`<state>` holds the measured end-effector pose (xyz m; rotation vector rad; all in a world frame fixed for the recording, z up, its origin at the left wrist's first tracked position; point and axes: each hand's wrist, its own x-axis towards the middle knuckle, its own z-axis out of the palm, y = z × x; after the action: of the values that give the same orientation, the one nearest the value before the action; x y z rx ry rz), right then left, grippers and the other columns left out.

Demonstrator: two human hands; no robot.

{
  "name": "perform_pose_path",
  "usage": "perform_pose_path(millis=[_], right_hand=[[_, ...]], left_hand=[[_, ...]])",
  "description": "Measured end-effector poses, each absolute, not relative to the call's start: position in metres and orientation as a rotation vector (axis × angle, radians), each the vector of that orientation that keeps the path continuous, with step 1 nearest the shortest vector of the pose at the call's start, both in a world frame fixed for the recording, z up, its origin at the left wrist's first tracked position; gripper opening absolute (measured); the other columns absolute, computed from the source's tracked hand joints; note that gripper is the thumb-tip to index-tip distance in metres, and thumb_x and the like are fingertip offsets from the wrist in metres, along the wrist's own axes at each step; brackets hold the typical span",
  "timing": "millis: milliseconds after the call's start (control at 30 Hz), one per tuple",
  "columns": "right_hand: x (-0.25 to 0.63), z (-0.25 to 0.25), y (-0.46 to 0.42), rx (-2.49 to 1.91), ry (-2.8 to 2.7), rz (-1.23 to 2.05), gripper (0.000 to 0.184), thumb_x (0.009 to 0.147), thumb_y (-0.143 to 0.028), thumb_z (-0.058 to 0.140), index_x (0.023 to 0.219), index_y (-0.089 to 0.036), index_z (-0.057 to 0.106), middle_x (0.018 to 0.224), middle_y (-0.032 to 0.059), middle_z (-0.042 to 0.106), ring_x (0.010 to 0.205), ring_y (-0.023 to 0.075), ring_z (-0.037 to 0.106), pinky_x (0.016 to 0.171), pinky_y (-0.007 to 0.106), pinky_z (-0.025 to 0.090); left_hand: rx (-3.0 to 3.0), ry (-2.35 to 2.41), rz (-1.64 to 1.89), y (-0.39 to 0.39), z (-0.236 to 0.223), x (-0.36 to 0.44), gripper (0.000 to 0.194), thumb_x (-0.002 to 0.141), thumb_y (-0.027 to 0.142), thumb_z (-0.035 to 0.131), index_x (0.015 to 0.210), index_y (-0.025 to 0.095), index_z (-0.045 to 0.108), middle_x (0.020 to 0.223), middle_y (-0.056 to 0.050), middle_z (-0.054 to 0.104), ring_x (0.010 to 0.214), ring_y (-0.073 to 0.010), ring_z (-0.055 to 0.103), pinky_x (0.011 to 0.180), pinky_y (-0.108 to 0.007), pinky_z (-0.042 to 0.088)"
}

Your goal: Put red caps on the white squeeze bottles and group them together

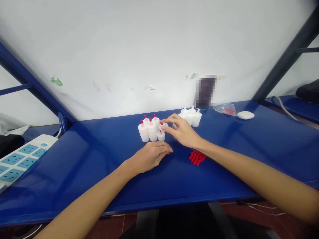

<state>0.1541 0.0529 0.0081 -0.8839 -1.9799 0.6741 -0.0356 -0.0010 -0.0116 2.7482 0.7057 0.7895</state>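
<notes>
My right hand [183, 131] pinches a small white squeeze bottle [164, 126] with a red cap between thumb and fingers, at the right side of a group. That group is several white squeeze bottles [149, 131] with red-tipped nozzles, standing close together on the blue table. A white nozzle [175, 126] shows under my right hand's fingers; the rest of it is hidden. My left hand [154, 155] rests on the table just in front of the group, fingers closed together. Whether anything is in its fingertips is hidden. Several red caps [196, 157] lie in a pile near my right forearm.
White bottles with uncapped nozzles [196, 119] stand behind my right hand. Toward the back right lie a clear plastic bag [225, 109] with red pieces and a white rounded object [245, 115]. A power strip [25, 159] lies at the left. The table's front edge [159, 205] is near me.
</notes>
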Motion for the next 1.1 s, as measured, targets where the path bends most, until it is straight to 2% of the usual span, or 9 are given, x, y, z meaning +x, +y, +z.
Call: perform_pose_path(millis=[267,533,667,767,867,1100], right_hand=[[0.148,0.004,0.054,-0.936,-2.088,0.533,0.026,0.092,-0.033,0.059,0.106,-0.015,0.072,0.086,0.0033,0.061,0.068,0.0124,0.049,0.068,0.029,0.040],[0.148,0.002,0.056,-0.922,-2.082,0.591,0.028,0.093,-0.039,0.057,0.108,-0.018,0.068,0.070,-0.0023,0.060,0.060,0.0115,0.047,0.063,0.028,0.038],[0.153,0.006,0.048,-0.810,-2.032,0.737,0.031,0.099,-0.038,0.042,0.116,-0.018,0.059,0.071,-0.0023,0.056,0.062,0.0122,0.049,0.062,0.027,0.038],[0.156,0.007,0.038,-0.623,-2.035,0.943,0.036,0.100,-0.038,0.035,0.131,-0.021,0.045,0.072,-0.0034,0.050,0.061,0.0124,0.047,0.058,0.026,0.038],[0.155,0.006,0.027,-0.476,-2.040,1.074,0.038,0.100,-0.041,0.034,0.134,-0.022,0.036,0.074,-0.0038,0.048,0.058,0.0112,0.043,0.055,0.024,0.038],[0.153,0.009,0.014,-0.430,-1.997,1.193,0.039,0.100,-0.044,0.035,0.133,-0.024,0.033,0.077,-0.0034,0.047,0.055,0.0094,0.042,0.050,0.023,0.038]], left_hand=[[2.745,0.709,0.774,-0.001,-0.011,-0.035,0.025,0.096,0.009,0.049,0.113,0.013,0.067,0.109,-0.009,0.069,0.099,-0.0157,0.068,0.090,-0.029,0.057],[2.711,0.700,0.914,-0.004,-0.008,-0.032,0.018,0.095,0.014,0.055,0.105,0.015,0.070,0.098,-0.007,0.070,0.087,-0.0136,0.068,0.080,-0.025,0.057],[2.454,0.862,1.224,-0.004,-0.007,-0.029,0.007,0.087,0.019,0.069,0.093,0.016,0.071,0.085,-0.003,0.073,0.074,-0.0121,0.067,0.071,-0.023,0.055],[2.128,0.967,1.362,-0.005,-0.005,-0.027,0.013,0.079,0.025,0.077,0.083,0.015,0.071,0.078,-0.003,0.072,0.068,-0.0126,0.066,0.065,-0.023,0.055],[1.900,0.946,1.386,-0.006,-0.003,-0.026,0.016,0.078,0.027,0.078,0.082,0.014,0.070,0.074,-0.002,0.071,0.065,-0.0126,0.066,0.062,-0.023,0.055],[1.927,0.913,1.415,-0.006,-0.005,-0.025,0.017,0.079,0.029,0.077,0.080,0.014,0.070,0.068,-0.001,0.068,0.058,-0.0100,0.060,0.057,-0.022,0.051]])
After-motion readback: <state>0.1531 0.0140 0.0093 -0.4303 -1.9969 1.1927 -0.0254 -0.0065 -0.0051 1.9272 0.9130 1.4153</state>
